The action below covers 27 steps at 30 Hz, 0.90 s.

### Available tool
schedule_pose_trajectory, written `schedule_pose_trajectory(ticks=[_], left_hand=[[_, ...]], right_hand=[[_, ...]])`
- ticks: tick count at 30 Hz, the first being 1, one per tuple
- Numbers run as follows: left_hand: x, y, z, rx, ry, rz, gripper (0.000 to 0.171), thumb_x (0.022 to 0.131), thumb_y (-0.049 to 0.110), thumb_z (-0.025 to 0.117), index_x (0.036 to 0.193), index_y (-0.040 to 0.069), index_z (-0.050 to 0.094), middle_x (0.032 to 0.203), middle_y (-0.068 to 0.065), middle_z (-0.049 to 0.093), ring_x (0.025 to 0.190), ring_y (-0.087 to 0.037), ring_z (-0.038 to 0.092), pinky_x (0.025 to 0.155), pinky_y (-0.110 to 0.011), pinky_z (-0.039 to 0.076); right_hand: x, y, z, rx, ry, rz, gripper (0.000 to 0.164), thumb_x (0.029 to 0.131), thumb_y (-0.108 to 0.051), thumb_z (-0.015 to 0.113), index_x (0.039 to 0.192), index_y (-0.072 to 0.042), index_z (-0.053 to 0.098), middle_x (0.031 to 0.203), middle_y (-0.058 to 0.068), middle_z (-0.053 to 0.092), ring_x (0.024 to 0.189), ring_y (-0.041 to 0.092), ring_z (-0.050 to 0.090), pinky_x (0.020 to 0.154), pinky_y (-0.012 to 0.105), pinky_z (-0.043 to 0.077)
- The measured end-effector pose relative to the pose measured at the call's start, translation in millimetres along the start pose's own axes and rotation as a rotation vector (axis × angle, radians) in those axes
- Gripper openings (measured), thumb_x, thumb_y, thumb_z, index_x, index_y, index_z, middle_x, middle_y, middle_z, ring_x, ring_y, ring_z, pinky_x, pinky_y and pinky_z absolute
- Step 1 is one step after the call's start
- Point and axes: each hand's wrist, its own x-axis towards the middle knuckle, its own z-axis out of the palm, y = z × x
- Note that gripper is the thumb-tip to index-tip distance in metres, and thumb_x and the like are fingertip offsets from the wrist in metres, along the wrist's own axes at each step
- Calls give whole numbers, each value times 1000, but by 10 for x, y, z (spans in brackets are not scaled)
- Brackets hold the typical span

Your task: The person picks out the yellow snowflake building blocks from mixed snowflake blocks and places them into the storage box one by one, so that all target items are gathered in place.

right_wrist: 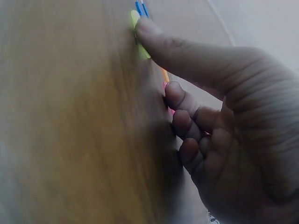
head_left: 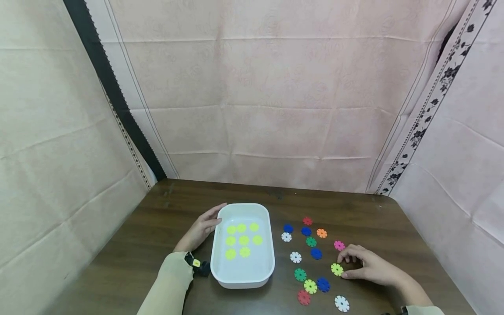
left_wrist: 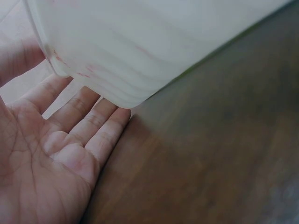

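Observation:
My left hand holds a white plastic tray at its far left corner. In the left wrist view the fingers reach beneath the tray's outer wall, with the thumb up at the rim. Several yellow-green discs lie in rows on the tray's floor. To the right of it, my right hand pinches a notched yellow-green plastic disc between thumb and index finger, low at the tabletop. The right wrist view has the thumb against this disc; the other fingers are curled.
Loose notched discs lie between tray and right hand: a pink one, an orange one, and several blue, white, green and red ones. Another yellow-green disc lies nearer me. Pale cloth hangs behind and beside the brown wooden table.

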Motion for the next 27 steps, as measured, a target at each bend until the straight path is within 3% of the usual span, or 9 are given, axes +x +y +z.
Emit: schedule_pose_trajectory(ticks=[4, 15, 27], left_hand=[[1, 4, 8, -3, 10, 7, 51, 102, 19, 55, 152, 24, 45, 157, 0, 41, 141, -23, 43, 115, -40, 35], [21, 29, 0, -6, -3, 14, 53, 102, 18, 55, 153, 21, 43, 157, -1, 40, 141, -24, 43, 113, -35, 38], [25, 11, -3, -4, -9, 0, 52, 102, 18, 54, 153, 22, 42, 157, -2, 40, 142, -23, 41, 116, -40, 33]], right_hand=[[9, -13, -3, -21, 10, -23, 22, 89, -26, 78, 107, -25, 65, 96, -5, 59, 90, 14, 51, 74, 28, 44], [83, -79, 81, -33, 38, -5, 26, 90, -29, 77, 113, -27, 65, 95, -6, 59, 87, 12, 50, 66, 26, 43], [88, -80, 94, 11, 20, 73, 22, 91, -30, 75, 108, -25, 63, 97, -6, 59, 88, 14, 52, 70, 28, 44]])
